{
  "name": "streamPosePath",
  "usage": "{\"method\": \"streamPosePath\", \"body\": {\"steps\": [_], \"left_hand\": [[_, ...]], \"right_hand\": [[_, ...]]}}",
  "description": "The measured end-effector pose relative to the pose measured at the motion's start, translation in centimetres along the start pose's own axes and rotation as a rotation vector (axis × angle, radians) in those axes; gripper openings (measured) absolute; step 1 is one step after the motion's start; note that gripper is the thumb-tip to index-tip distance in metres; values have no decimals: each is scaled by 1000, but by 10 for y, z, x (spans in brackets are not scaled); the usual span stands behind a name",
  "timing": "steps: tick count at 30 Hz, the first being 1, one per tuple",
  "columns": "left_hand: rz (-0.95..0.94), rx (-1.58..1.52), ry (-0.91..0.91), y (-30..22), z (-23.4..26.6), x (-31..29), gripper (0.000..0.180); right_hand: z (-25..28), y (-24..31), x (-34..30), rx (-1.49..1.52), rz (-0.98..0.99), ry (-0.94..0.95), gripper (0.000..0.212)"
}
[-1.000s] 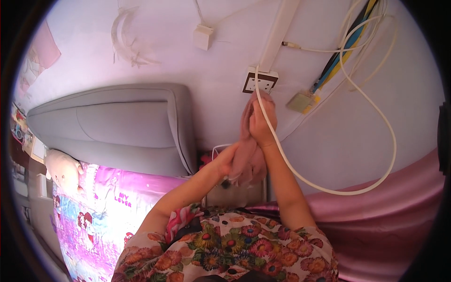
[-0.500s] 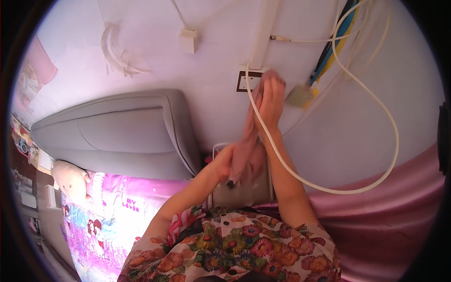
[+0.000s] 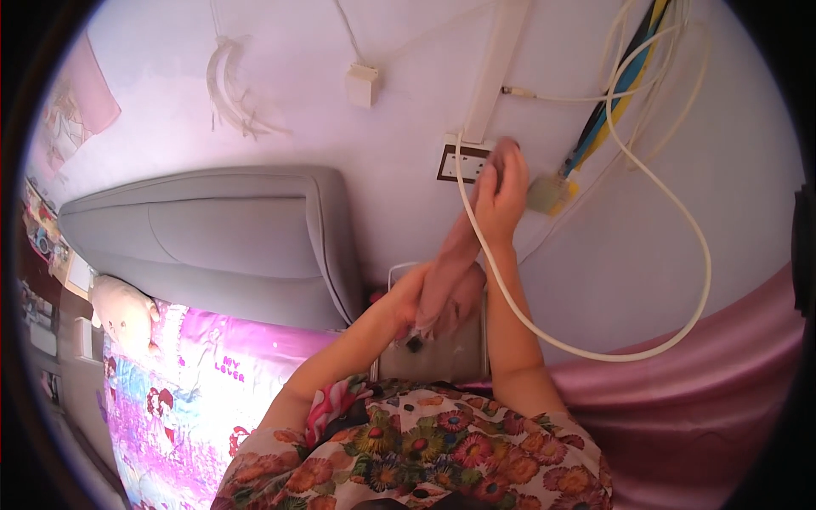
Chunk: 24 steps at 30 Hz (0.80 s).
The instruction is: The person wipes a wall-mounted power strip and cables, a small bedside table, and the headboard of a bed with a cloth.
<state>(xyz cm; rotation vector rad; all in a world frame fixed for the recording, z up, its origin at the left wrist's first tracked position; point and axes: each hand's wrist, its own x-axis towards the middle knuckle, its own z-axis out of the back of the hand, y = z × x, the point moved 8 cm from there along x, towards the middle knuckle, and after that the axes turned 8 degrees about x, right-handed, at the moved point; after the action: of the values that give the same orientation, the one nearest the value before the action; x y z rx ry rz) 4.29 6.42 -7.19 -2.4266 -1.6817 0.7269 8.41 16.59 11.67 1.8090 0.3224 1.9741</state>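
Observation:
A long pink tapered object (image 3: 448,259) slants up and to the right in front of me; I cannot make out its kind. My left hand (image 3: 410,304) wraps around its wider lower end, where a small dark piece (image 3: 415,343) and something clear stick out. Higher up, my right hand (image 3: 503,200) is closed around the narrower part, fingers near the top end. Behind that top end is a wall socket panel (image 3: 463,163) with a dark brown border, partly hidden. A white cable (image 3: 705,280) hangs from beside the panel in a wide loop across my right wrist.
To the left stands a grey padded headboard (image 3: 229,238) behind a bed with a purple printed cover (image 3: 255,353). A beige box-like seat or case (image 3: 450,361) is below my hands. Pink satin cloth (image 3: 680,382) drapes at right. Several coloured wires (image 3: 612,106) run along the wall.
The view has shifted slightly, so the wall and socket sit lower and further right. My right hand's fingers have changed position around the upper part of the pink object. My left hand keeps its hold.

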Motion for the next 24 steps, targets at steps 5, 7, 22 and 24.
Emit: {"method": "streamPosePath", "body": {"steps": [5, 7, 22, 24], "left_hand": [[25, -56, 49, 0, 0, 1, 36], [53, -89, 20, 7, -1, 2, 36], [-31, -148, 295, -14, -11, -2, 37], [-33, -142, 344, -12, -17, -1, 36]], "right_hand": [[-27, -20, -29, 34, -64, 103, 42], [-20, -39, -48, 51, -131, 146, 44], [-22, 20, 15, -167, 111, 203, 35], [-11, 14, 16, -232, 70, 171, 36]]}}
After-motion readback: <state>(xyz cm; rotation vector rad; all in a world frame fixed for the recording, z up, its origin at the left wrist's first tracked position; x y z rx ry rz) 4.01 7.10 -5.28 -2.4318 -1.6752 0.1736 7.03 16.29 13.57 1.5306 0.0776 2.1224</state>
